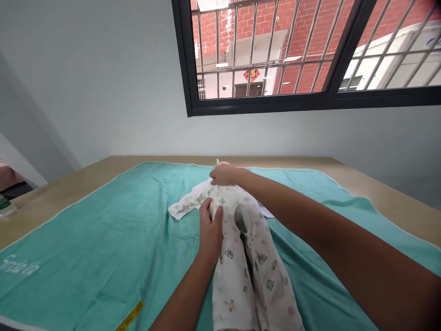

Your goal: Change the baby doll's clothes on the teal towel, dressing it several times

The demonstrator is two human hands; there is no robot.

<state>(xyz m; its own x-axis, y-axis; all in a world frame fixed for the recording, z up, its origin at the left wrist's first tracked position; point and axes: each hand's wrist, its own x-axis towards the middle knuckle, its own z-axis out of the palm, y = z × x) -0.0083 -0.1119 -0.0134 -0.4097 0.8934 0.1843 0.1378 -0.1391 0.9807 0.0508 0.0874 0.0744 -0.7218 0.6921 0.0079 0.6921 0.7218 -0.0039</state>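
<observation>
A white baby romper (237,248) with small animal prints lies lengthwise on a teal blanket (113,239), its legs toward me and one sleeve stretched out to the left. At its top end, my right hand (223,174) is closed around the fabric near the collar. My left hand (211,230) rests against the romper's left side, thumb and forefinger apart and its other fingers hidden. A dark grey opening (240,218) gapes between the front panels. My right forearm covers part of the right sleeve.
The blanket covers a wooden table (389,197) that meets a pale wall. A barred window (262,103) is above. A yellow strip (130,316) lies at the lower left; a clear plastic object (6,209) stands at the left edge.
</observation>
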